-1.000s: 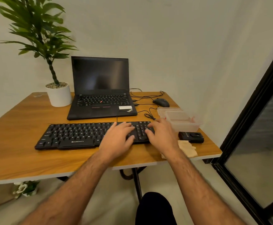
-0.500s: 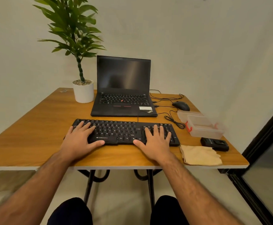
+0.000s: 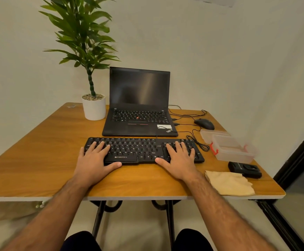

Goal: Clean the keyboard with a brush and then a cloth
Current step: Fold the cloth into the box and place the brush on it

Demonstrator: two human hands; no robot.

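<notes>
A person's left hand and right hand rest flat, fingers straight, grasping nothing, on the black keyboard mid-surface. The folded tan cloth lies untouched nearby; no brush visible. Cleaning looks unstarted.

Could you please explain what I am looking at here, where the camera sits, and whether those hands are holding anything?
There is no robot here: the camera sits on a person's head, looking forward and down at their bare arms. The left hand and the right hand lie flat, fingers straight, on a black keyboard on a wooden table. Neither holds anything. Behind the keyboard stand an open laptop, its screen dark, and a potted plant. To the right lie a mouse, a clear plastic box, a small black device and a folded tan cloth. I see no brush.
</notes>
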